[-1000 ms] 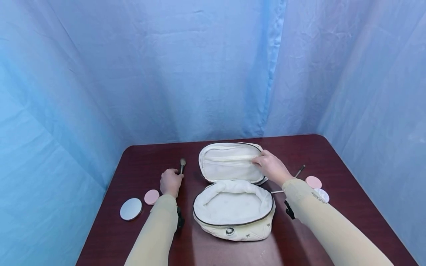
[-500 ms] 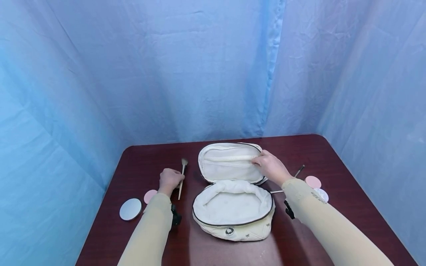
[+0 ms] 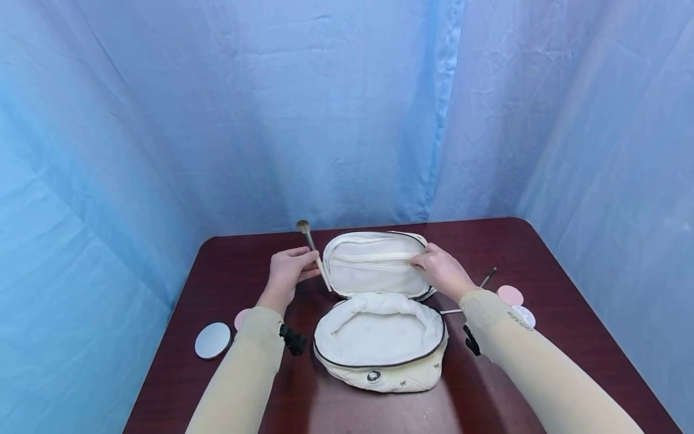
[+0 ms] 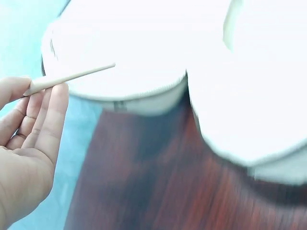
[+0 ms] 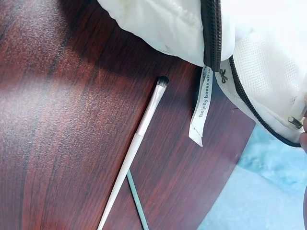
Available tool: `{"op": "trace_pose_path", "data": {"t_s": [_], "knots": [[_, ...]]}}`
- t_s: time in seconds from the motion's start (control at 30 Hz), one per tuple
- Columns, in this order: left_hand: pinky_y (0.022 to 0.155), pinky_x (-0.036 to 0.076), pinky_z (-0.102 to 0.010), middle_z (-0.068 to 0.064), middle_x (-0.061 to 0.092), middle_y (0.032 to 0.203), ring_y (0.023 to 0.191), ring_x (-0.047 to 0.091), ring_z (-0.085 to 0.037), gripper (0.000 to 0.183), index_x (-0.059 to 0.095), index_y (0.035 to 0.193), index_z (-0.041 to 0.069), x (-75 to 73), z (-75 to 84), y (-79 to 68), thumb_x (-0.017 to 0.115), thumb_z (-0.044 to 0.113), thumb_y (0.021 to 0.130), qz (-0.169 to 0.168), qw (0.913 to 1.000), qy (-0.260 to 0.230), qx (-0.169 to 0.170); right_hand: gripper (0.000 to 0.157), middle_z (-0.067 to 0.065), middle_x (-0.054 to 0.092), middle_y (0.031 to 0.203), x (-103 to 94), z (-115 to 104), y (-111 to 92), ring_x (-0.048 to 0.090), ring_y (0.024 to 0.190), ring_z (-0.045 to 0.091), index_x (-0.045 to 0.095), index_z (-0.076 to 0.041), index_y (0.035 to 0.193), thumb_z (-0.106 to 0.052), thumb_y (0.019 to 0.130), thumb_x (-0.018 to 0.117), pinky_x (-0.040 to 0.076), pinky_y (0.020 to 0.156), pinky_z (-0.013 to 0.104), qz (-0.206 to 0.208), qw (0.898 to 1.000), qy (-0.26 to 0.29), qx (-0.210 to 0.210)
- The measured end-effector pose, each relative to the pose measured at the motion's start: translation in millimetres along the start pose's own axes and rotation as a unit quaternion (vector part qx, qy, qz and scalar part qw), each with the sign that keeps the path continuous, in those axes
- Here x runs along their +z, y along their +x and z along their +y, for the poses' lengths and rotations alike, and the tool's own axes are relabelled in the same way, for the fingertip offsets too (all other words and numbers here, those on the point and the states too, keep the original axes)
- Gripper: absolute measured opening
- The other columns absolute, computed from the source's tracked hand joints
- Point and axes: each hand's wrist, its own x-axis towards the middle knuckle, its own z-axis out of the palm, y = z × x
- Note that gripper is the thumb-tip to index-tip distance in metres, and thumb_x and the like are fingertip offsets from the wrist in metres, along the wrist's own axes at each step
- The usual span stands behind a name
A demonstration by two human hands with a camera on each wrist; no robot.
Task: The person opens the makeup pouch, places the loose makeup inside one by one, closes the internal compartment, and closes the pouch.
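Observation:
My left hand [image 3: 287,274] pinches a makeup brush [image 3: 322,266] between thumb and fingers, its dark bristles up and its pale handle end slanting down beside the lid. In the left wrist view the tip of the handle [image 4: 96,70] overlaps the overexposed white bag. A white quilted cosmetic bag [image 3: 390,378] stands unzipped in the middle of the table, its lid [image 3: 352,278] folded back. With its fingertips, my right hand [image 3: 446,274] grips the zipped pocket on the lid's right side. Only a sliver of those fingers [image 5: 303,136] shows in the right wrist view.
Left of the bag lie a round silver-white disc [image 3: 212,340] and a pink disc [image 3: 240,318], partly behind my sleeve. To the right are another pink disc [image 3: 509,295], a white one [image 3: 525,316], and a white slim brush [image 5: 127,160] crossing a green stick [image 5: 137,201].
My left hand has lifted the makeup brush off the table and carried it up and right to the lid's left edge. The right hand has stayed on the lid.

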Motion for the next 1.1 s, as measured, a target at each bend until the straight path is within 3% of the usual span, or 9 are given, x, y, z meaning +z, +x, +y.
{"op": "trace_pose_path", "data": {"t_s": [0.27,0.6,0.93,1.1], "knots": [[0.079,0.062,-0.034,-0.018,0.073,0.105,0.085,0.076,-0.020,0.050,0.059,0.136,-0.004,36.6,1.5,-5.1,0.075,0.003,0.090,-0.001,0.9947,-0.103,0.006,0.017,0.008,0.070,0.092,1.3,0,-1,0.065,0.091,0.024,0.080,-0.006,0.102,-0.001,0.086,0.079,0.058,0.075,0.037,-0.003,1.000,0.003,0.007],[0.086,0.060,-0.036,-0.028,0.069,0.113,0.094,0.075,-0.028,0.031,0.071,0.120,-0.006,71.8,-9.6,-4.3,0.073,-0.004,0.089,0.034,0.9795,-0.196,0.030,0.017,0.007,0.070,0.091,4.1,2,-1,0.064,0.090,0.023,0.080,-0.007,0.102,-0.001,0.087,0.078,0.057,0.074,0.036,-0.002,1.000,-0.001,-0.003],[0.088,0.060,-0.033,-0.028,0.068,0.120,0.110,0.071,-0.034,0.035,0.068,0.125,-0.008,83.6,-16.9,-3.5,0.072,-0.002,0.091,0.044,0.9822,-0.176,0.048,0.016,0.004,0.070,0.088,7.5,5,-1,0.062,0.087,0.022,0.080,-0.008,0.100,-0.001,0.086,0.078,0.056,0.071,0.035,0.003,1.000,-0.008,-0.016],[0.087,0.060,-0.032,-0.024,0.070,0.120,0.109,0.072,-0.031,0.035,0.069,0.125,-0.006,86.3,-20.5,-3.0,0.073,-0.001,0.091,0.049,0.9871,-0.144,0.051,0.015,0.004,0.070,0.087,7.5,5,0,0.062,0.086,0.022,0.080,-0.008,0.099,0.000,0.086,0.078,0.055,0.070,0.035,0.002,1.000,-0.004,-0.016]]}}
